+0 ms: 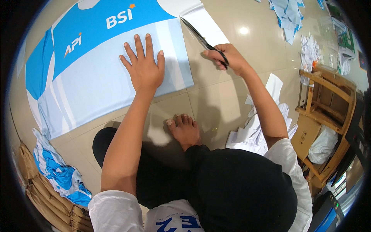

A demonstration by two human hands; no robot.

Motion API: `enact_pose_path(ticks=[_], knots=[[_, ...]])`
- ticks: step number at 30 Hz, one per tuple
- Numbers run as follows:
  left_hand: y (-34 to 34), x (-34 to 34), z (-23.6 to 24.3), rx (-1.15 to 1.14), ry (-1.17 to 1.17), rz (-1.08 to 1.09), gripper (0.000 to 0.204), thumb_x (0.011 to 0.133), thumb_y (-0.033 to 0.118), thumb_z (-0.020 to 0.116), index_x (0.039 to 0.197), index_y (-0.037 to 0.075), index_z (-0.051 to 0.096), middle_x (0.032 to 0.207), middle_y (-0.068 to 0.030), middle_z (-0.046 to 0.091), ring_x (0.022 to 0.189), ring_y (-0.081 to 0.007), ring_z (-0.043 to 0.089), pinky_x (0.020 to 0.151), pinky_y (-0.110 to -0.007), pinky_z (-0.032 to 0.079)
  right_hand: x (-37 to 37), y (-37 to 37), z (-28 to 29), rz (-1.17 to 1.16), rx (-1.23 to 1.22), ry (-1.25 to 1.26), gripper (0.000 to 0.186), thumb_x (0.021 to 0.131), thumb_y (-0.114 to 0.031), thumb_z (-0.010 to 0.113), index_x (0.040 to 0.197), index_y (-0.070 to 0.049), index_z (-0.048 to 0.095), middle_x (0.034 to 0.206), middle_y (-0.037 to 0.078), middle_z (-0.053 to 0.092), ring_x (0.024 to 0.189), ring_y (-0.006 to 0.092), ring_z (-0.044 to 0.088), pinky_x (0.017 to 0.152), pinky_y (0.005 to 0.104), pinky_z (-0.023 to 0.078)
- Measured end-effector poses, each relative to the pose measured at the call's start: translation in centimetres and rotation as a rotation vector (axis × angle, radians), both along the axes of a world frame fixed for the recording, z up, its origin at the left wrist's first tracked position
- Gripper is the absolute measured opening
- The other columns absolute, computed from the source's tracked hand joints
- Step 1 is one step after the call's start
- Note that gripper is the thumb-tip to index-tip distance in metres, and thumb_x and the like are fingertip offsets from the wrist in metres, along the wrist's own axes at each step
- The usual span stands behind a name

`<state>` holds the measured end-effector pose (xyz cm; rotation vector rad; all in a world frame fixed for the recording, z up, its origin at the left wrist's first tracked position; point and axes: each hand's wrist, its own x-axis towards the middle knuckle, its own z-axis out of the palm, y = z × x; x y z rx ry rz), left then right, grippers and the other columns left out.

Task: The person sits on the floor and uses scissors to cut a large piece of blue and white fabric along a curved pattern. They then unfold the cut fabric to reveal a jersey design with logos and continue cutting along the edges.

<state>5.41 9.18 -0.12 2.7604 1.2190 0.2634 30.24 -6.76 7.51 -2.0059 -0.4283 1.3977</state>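
A blue and pale-blue jersey fabric panel (96, 92), with printed logos, lies spread on the tiled floor at the far left. My left hand (143, 69) rests flat on its pale lower part, fingers spread. My right hand (232, 60) grips black-handled scissors (196, 34), fingers wrapped around the handles. The blades point up and left, looking closed or nearly so, their tips by the panel's right edge. Under and beyond them is a white strip of material (205, 24) next to the panel; whether the tips touch fabric I cannot tell.
Blue and white scraps (63, 172) lie at the lower left beside brown fabric (42, 189). White pieces (249, 135) pile up under my right arm, and more scraps (288, 17) lie far right. A wooden frame (328, 116) stands at right with a cardboard box (306, 135). My bare foot (184, 131) is near the panel.
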Motion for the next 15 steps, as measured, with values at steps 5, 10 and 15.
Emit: enact_pose_path(ticks=[5,10,15], knots=[[-0.3,0.1,0.4,-0.036,0.000,0.004,0.068,0.113,0.050,0.042,0.173,0.021,0.032,0.178,-0.0183,0.026,0.163,-0.0536,0.016,0.127,-0.076,0.011,5.7,0.9,0.7,0.217,-0.018,0.010,0.045,0.088,-0.042,0.088,0.070,-0.009,0.063,0.059,-0.001,0.055,0.045,0.0060,0.047,0.043,0.0237,0.035],[-0.3,0.1,0.4,-0.033,0.006,0.005,0.068,0.112,0.050,0.043,0.172,0.020,0.033,0.178,-0.0188,0.025,0.163,-0.0538,0.015,0.126,-0.076,0.012,8.1,2.8,1.4,0.333,-0.064,-0.025,0.037,0.089,-0.037,0.086,0.071,-0.012,0.065,0.055,-0.004,0.053,0.044,0.0036,0.044,0.045,0.0221,0.034],[-0.3,0.1,0.6,-0.049,0.007,0.005,0.069,0.112,0.050,0.044,0.172,0.020,0.033,0.178,-0.0188,0.026,0.163,-0.0541,0.016,0.126,-0.076,0.012,9.4,3.8,0.6,0.451,-0.043,-0.035,0.034,0.091,-0.029,0.082,0.068,-0.013,0.062,0.055,-0.003,0.054,0.043,0.0039,0.044,0.046,0.0224,0.033]])
